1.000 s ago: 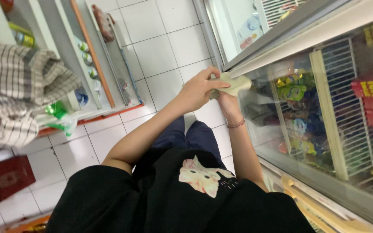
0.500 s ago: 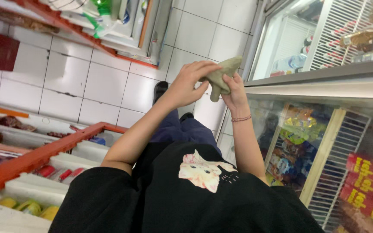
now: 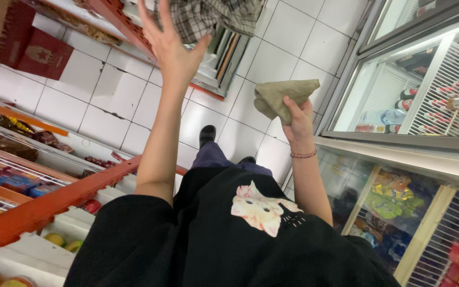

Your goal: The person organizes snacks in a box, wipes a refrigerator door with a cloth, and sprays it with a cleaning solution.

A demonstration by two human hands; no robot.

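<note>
My right hand point(image 3: 297, 118) grips a folded olive-green cloth point(image 3: 282, 98), held up in front of me above the white tiled floor. A thin bracelet sits on that wrist. My left hand point(image 3: 170, 47) is raised higher with fingers spread and holds nothing; it is close to a checked plaid fabric point(image 3: 214, 16) at the top of the view, and I cannot tell if it touches it. My black shirt with a cat print point(image 3: 264, 208) fills the bottom of the view.
A glass-topped chest freezer point(image 3: 399, 159) with packaged goods runs along the right, with a glass-door drinks fridge point(image 3: 426, 85) beyond it. Orange-framed shelves point(image 3: 54, 204) with snacks stand at left. Red boxes point(image 3: 38, 50) sit at the upper left. My shoes point(image 3: 206, 134) stand on the tiles.
My left hand let go of the cloth and rose with fingers spread toward the plaid fabric. The right hand keeps the cloth, now away from the freezer edge. The view swung.
</note>
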